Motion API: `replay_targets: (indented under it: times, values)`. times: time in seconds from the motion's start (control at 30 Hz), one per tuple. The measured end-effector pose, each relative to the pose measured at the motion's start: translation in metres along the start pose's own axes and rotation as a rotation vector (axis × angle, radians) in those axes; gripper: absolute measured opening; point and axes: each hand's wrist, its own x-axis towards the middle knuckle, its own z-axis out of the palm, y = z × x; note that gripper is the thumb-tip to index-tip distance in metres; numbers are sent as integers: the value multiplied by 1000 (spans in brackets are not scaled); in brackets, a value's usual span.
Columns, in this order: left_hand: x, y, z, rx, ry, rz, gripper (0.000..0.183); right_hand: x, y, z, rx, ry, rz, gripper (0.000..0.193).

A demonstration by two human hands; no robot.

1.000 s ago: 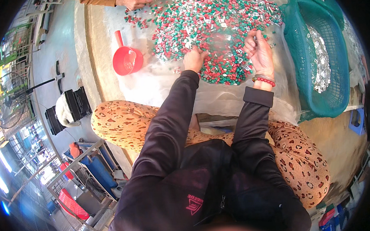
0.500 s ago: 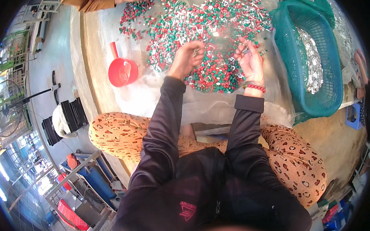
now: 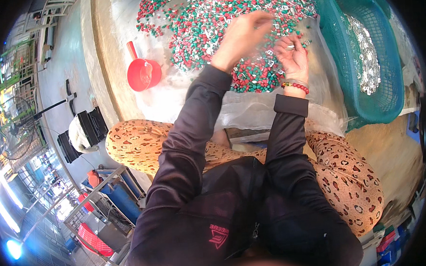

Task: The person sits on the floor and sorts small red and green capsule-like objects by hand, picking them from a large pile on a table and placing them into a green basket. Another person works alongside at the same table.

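Note:
Red, green and white pebble-like pieces [image 3: 256, 78], mixed with small silvery metal clips [image 3: 270, 54], are spread on a pale sheet in front of me. My left hand [image 3: 245, 35] reaches over the middle of the spread, and motion smears its fingers, so I cannot see whether they hold anything. On the right side, my right hand [image 3: 293, 58] is turned palm up at the spread's edge. Its curled fingers hold a few small metal clips [image 3: 290, 47]. A red bead bracelet [image 3: 296, 85] circles that wrist.
A red dipper [image 3: 144, 79] with a handle lies on the sheet [image 3: 161, 99] to the left. At the right stands a green mesh-lined basket [image 3: 387, 94] containing a heap of silvery clips [image 3: 367, 62]. My crossed legs [image 3: 351, 189] border the near side.
My left hand has moved forward and to the right over the spread. My right hand stays palm up with clips. Another person's sleeved arm at the top has mostly left the view.

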Motion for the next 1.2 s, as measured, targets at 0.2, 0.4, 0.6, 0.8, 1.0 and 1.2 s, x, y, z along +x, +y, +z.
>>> replay_targets:
  times: [0.2,0.4,0.6,0.8,1.0,1.2]
  values:
    - [-77,-95,30,-214,-1042,-674,20,-13,-26,0,500,-372,55,38]
    - [-81,-172,26,-652,79,-727,21,-18,-31,21,672,-303,134,11]
    - [-60,-162,-13,-187,-307,-511,27,-20,-25,39,870,-288,209,7]
    - [-123,-166,24,567,-327,-57,32,-24,-22,48,877,-363,230,16]
    - [-104,-164,3,544,-39,-33,37,-30,-29,57,651,-479,44,41]
    - [-107,-122,85,386,-399,260,29,-34,-38,59,506,-500,-90,49]
